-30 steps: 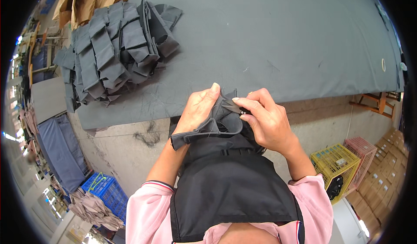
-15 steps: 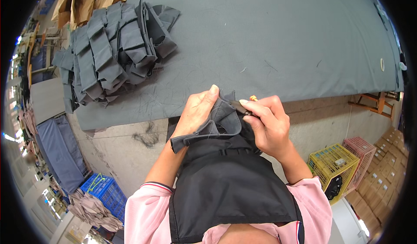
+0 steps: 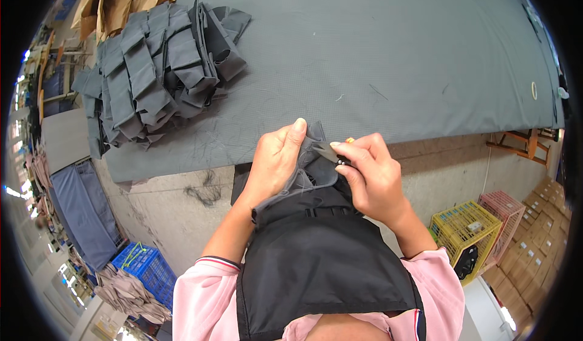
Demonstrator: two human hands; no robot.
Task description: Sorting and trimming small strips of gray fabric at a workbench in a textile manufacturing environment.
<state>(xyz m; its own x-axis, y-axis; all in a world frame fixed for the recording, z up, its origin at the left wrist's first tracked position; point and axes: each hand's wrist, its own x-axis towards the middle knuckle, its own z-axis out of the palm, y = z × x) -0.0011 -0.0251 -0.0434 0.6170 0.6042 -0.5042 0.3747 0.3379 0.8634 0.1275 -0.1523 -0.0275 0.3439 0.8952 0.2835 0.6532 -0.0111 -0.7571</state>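
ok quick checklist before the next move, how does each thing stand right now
1. Left hand gripping the grey fabric piece: ok.
2. Right hand holding the small snips: ok.
3. Left thumb clear of the blades: ok, fabric shows between them.
4. Thread caught between the blades: cannot tell, too small.
5. Table free of loose threads: not ok, some lie on it.

Got 2 hands [image 3: 274, 159] [image 3: 378, 174], 1 snipper [image 3: 327, 152], 1 blu crate [image 3: 152, 274], 1 yel crate [image 3: 452, 224] & 1 pnk crate [image 3: 503, 210].
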